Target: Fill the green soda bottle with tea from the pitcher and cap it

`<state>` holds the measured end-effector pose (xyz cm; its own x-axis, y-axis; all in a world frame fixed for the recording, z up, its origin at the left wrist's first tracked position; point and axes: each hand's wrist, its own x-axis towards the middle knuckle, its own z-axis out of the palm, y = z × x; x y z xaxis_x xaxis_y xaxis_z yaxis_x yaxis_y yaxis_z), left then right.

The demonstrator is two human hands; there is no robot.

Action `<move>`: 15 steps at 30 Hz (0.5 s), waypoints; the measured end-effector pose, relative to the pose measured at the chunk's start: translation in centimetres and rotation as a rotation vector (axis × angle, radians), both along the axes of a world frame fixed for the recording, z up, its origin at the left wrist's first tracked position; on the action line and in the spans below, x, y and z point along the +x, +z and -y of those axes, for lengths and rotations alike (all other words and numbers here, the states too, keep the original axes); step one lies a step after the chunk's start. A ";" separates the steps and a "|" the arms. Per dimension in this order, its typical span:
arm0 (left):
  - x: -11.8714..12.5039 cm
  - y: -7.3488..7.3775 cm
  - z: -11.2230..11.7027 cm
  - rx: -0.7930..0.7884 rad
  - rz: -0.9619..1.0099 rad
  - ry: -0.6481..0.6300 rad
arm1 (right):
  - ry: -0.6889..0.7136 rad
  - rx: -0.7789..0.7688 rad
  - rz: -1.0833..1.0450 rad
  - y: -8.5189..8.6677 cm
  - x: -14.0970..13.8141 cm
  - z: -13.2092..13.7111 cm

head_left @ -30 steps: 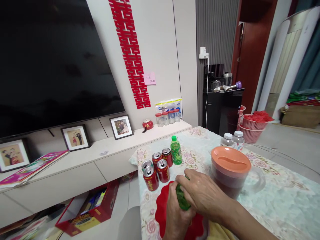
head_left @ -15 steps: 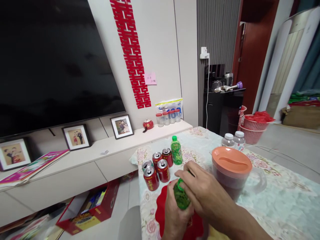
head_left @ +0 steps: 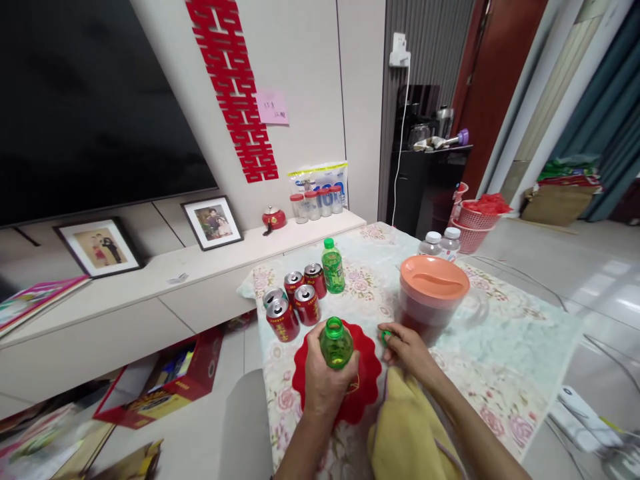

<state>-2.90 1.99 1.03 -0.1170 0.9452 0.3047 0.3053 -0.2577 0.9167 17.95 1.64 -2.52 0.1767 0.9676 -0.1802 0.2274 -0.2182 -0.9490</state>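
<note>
My left hand (head_left: 323,380) is wrapped round a green plastic bottle (head_left: 336,348), whose mouth is uncapped. The bottle is above a red scalloped tray (head_left: 369,373). In the fingers of my right hand (head_left: 406,347) is a small green bottle cap (head_left: 386,337), low over the table right of the tray. A yellow cloth (head_left: 410,427) lies beneath my right forearm. Beyond the left hand several red drink cans (head_left: 283,321) stand with their tops up. Behind them is a second green bottle (head_left: 333,268), upright with its cap on.
A clear pitcher (head_left: 425,310) with an orange lid and dark liquid stands right of my right hand. Two white-capped jars (head_left: 451,245) are behind it. The flowered tablecloth (head_left: 515,333) covers the table. A TV cabinet (head_left: 210,287) runs along the wall, with a red box (head_left: 165,380) below.
My right hand has come off the bottle's top and moved right with the cap. The bottle now shows an open mouth. My view has shifted downward and right.
</note>
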 end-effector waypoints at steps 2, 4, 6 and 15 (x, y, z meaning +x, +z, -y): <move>0.0 -0.1 0.0 0.008 -0.006 0.009 | -0.029 -0.054 -0.054 -1.7 -0.1 -0.1; -0.1 -0.2 0.0 0.008 -0.012 0.018 | -0.065 -0.060 -0.079 -2.6 -0.2 0.1; -0.1 -0.2 0.0 0.010 -0.012 0.023 | -0.102 -0.029 -0.077 -2.7 -0.2 0.5; -0.3 -0.3 -0.1 -0.014 0.010 0.017 | -0.414 0.320 0.045 1.0 1.5 7.4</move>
